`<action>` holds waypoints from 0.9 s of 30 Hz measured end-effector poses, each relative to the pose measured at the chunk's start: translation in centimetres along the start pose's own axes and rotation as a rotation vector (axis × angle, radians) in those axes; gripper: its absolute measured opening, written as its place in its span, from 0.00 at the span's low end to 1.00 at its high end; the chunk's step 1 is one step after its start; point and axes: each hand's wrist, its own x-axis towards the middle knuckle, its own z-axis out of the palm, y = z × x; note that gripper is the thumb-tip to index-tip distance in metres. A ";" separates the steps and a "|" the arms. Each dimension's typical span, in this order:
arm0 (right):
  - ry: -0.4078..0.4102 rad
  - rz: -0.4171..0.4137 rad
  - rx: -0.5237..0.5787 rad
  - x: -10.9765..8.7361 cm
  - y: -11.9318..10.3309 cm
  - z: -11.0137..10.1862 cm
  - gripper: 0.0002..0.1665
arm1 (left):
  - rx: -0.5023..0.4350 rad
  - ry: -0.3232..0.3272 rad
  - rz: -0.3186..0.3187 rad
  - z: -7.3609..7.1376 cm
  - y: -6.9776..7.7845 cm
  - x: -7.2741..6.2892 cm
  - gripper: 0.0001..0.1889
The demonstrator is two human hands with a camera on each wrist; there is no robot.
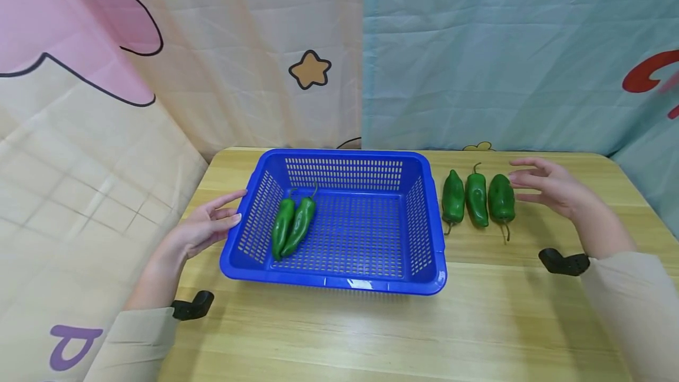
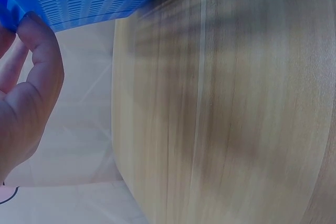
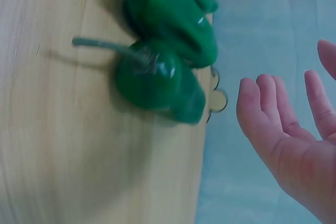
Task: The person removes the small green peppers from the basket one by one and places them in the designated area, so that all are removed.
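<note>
A blue plastic basket [image 1: 339, 287] with slotted walls stands on the table. My left hand [image 1: 207, 226] grips its left rim between thumb and fingers; the left wrist view shows the hand [image 2: 26, 87] against the basket's edge [image 2: 100, 6]. Inside, towards the left, two green peppers [image 1: 283, 229] [image 1: 301, 226] lie side by side. Right of the basket are three more green peppers: one [image 1: 453, 198] nearest it, a middle one [image 1: 476, 199], and a right one [image 1: 501, 199]. Beside the last, my right hand [image 1: 554, 187] hovers with spread, loosely bent fingers, holding nothing.
The wooden table [image 1: 339, 335] runs up to a printed curtain [image 1: 467, 63] behind the basket. A pale patterned curtain [image 1: 95, 181] hangs along the left side. Each wrist carries a small black device, one left [image 1: 193, 305], one right [image 1: 564, 262].
</note>
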 end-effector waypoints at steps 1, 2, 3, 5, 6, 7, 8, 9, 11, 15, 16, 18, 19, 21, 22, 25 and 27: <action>-0.008 -0.001 0.006 0.0 -0.2 0.2 0.18 | 0.003 0.003 -0.002 0.0 0.0 0.0 0.32; -0.014 0.001 0.009 0.0 -0.4 0.4 0.18 | 0.007 0.007 -0.005 0.0 0.0 0.0 0.32; -0.019 0.000 0.011 0.0 -0.5 0.6 0.18 | 0.013 0.010 -0.007 0.1 0.1 0.0 0.32; -0.028 -0.003 0.019 0.0 -0.9 1.0 0.18 | 0.019 0.016 -0.012 0.1 0.1 0.0 0.33; -0.034 -0.006 0.025 0.0 -1.1 1.2 0.18 | 0.022 0.019 -0.014 0.1 0.1 0.0 0.33; -0.039 -0.008 0.036 0.0 -1.2 1.5 0.18 | 0.022 0.022 -0.015 0.2 0.2 0.0 0.33; -0.047 -0.010 0.047 0.0 -1.4 1.7 0.19 | 0.024 0.024 -0.017 0.2 0.2 0.0 0.33; -0.055 -0.013 0.055 0.0 -1.5 1.9 0.19 | 0.023 0.025 -0.017 0.2 0.2 0.0 0.34; -0.071 -0.013 0.062 0.0 -1.9 2.3 0.19 | 0.022 0.026 -0.018 0.2 0.2 0.0 0.33; -0.098 -0.010 0.036 0.1 -2.6 3.4 0.19 | 0.020 0.021 -0.013 0.2 0.2 0.1 0.33; -0.105 -0.010 0.028 0.2 -2.8 3.6 0.19 | 0.019 0.019 -0.012 0.2 0.2 0.1 0.33; -0.120 -0.015 0.015 0.3 -3.2 4.2 0.19 | 0.016 0.019 -0.011 0.2 0.1 0.1 0.33; -0.128 -0.017 0.014 0.3 -3.3 4.5 0.19 | 0.017 0.019 -0.009 0.1 0.1 0.1 0.33; -0.142 -0.019 0.003 0.4 -3.7 5.1 0.19 | 0.016 0.020 -0.008 0.1 0.1 0.1 0.33; -0.148 -0.021 -0.004 0.5 -3.9 5.4 0.19 | 0.016 0.019 -0.007 0.2 0.1 0.1 0.33; -0.163 -0.021 -0.058 0.6 -4.6 6.2 0.18 | 0.014 0.016 -0.003 0.2 0.1 0.1 0.32; -0.166 -0.021 -0.110 0.7 -5.2 6.6 0.17 | 0.010 0.015 -0.001 0.2 0.1 0.1 0.32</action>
